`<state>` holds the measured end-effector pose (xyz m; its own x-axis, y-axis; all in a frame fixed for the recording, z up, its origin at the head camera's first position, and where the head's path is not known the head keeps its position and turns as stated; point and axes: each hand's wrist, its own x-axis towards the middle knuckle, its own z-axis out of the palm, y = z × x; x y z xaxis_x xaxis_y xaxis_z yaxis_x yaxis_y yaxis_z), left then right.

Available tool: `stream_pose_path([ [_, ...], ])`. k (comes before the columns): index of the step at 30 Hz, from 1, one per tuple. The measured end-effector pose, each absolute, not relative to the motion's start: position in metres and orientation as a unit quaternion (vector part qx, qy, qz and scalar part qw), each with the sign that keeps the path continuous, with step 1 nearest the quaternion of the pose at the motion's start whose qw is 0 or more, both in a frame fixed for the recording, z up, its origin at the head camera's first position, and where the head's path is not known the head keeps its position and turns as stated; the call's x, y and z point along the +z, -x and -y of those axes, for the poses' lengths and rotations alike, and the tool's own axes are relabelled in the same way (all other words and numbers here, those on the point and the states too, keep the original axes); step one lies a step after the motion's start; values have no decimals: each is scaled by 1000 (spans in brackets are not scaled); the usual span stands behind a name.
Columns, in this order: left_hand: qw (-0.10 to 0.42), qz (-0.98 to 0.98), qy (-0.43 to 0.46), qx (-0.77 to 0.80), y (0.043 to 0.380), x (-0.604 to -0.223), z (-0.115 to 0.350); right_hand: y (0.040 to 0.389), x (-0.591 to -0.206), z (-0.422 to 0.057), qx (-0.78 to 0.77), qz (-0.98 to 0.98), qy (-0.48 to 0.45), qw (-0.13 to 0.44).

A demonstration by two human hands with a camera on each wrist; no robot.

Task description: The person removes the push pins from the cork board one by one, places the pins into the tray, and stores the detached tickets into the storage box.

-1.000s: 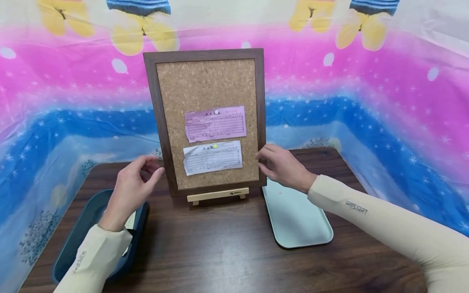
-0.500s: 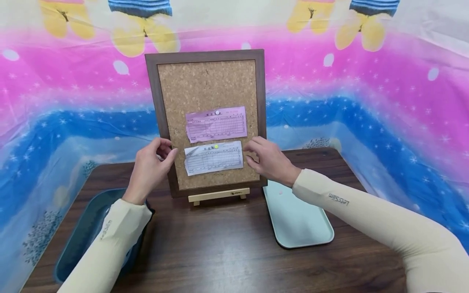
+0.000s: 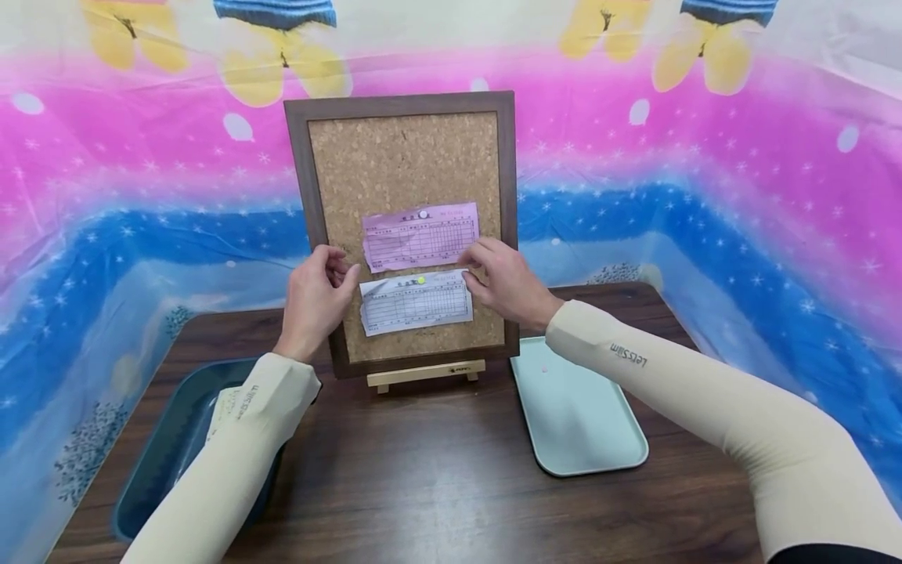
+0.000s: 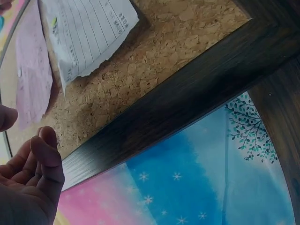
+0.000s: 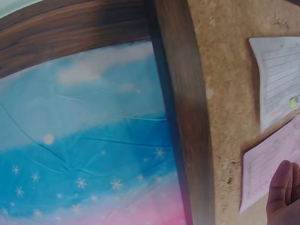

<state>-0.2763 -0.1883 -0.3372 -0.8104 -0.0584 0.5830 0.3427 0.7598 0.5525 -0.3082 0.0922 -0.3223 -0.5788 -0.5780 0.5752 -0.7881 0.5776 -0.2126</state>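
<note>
"So, which step is this?"

"My guess is a check or a small adjustment of the slips, with pinning done. The pink slip sits just above the white slip on the lower half of the board, a white pin near the top of one and a yellow pin near the top of the other."

"And the hands?"

"Neither seems to hold anything. The left hand is loosely curled, thumb apart from the fingers, at the board's left side. The right hand is loosely bent too, its tips by the neighbouring right corners of both slips. I can't tell whether it touches paper."

"What would the next move call for?"

"A light touch, I'd say: press or straighten the corners without dragging the paper against its pin."

"How does the paper look?"

"Thin and printed with ruled forms. The pink one is rumpled, its left edge uneven. The white one is creased near its upper left corner; in the left wrist view one edge looks ragged and part of it stands off the cork. Both tilt slightly, right ends higher."
</note>
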Motion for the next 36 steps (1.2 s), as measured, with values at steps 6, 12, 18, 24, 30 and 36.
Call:
stream_pose_path([
  [6,288,893,78,-336,283,-335,186,311,-324,-93,212,867,-392,222],
  [12,284,895,81,-335,291,-331,186,316,-323,-88,206,865,-398,226],
  [18,286,902,81,-314,298,-326,180,329,-314,-82,216,874,-374,223],
  [24,283,904,76,-311,303,-325,172,343,-305,-78,245,875,-350,229],
  [30,281,902,77,-320,308,-322,169,352,-299,-66,224,877,-363,220],
  [36,285,901,69,-320,309,-317,166,358,-291,-53,206,882,-363,218],
])
